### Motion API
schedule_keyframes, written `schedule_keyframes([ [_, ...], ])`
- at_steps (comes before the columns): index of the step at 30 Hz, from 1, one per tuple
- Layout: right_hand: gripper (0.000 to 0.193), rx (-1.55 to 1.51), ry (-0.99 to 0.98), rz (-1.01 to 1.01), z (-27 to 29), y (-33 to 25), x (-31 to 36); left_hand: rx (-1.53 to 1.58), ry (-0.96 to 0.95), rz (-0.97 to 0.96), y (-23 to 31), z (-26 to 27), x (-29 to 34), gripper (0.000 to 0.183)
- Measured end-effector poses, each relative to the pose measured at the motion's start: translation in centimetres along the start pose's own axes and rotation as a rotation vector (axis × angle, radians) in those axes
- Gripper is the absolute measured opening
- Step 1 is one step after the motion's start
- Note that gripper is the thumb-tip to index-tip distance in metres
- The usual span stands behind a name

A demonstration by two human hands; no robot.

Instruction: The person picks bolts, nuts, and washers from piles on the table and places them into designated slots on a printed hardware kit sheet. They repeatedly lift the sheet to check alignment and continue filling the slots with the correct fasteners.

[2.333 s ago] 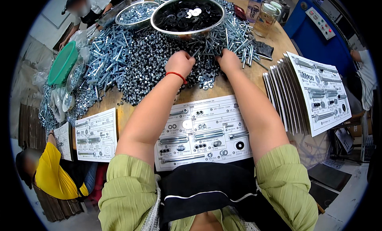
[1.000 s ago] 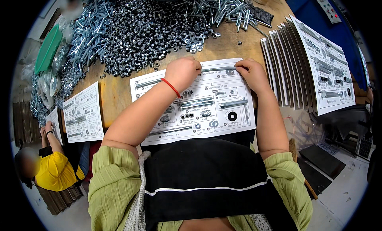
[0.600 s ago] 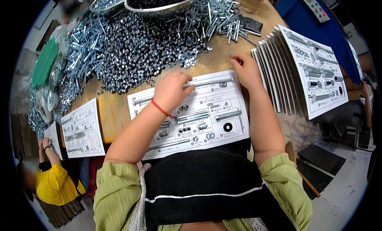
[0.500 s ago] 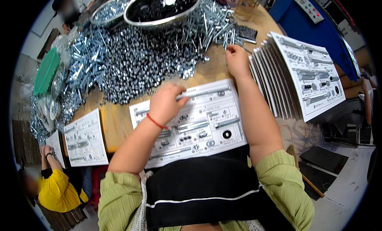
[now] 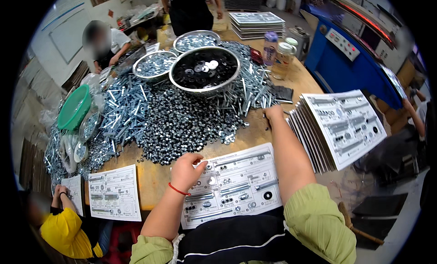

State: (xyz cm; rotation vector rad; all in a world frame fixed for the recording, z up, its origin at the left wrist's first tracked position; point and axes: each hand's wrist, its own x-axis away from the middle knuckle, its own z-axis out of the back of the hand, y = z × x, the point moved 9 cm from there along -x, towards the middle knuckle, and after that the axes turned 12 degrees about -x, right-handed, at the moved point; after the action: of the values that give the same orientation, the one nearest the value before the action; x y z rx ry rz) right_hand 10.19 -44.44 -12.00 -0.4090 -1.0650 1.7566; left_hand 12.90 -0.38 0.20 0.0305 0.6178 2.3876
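The left hand [image 5: 185,170] is positioned over the far left corner of the white printed card [image 5: 236,173], thumb and forefinger parted, with no part visible between them; whether the fingertips contact the card cannot be told. The right hand [image 5: 273,114] is extended to the far right, at the near right edge of the loose bolts [image 5: 248,94]; its fingertips are largely hidden, so whether it is pinching a part cannot be told. The card lies on the near side of the table [image 5: 314,84], directly in front of the person. Progress, by judgement: the card appears largely populated. 1 long bolt [image 5: 241,159] spans its far edge, shorter bolts [image 5: 235,187] occupy the middle, and 1 black washer [image 5: 267,195] sits toward the right. Some fields may be print only, and the left hand covers part of the far left corner; the exact remainder cannot be determined. Beyond the card, loose nuts [image 5: 177,123] form a broad heap, with the steel bowl [image 5: 205,89] of black washers on its far side. To the right, a stack of cards [image 5: 314,139] bears similar parts on its top sheet, apparently finished units.
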Motion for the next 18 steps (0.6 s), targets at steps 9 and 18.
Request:
schedule_keyframes([
  [9,0.021,-0.628,-0.237,0.194,-1.8,-1.5,8.5,0.461,-0.057,-0.005,2.8,-2.8,-3.1,0.019],
  [18,0.018,-0.467,-0.657,0.59,1.1,-7.3,27.3,0.574,-0.038,-0.064,8.1,-3.2,-3.7,0.02],
])
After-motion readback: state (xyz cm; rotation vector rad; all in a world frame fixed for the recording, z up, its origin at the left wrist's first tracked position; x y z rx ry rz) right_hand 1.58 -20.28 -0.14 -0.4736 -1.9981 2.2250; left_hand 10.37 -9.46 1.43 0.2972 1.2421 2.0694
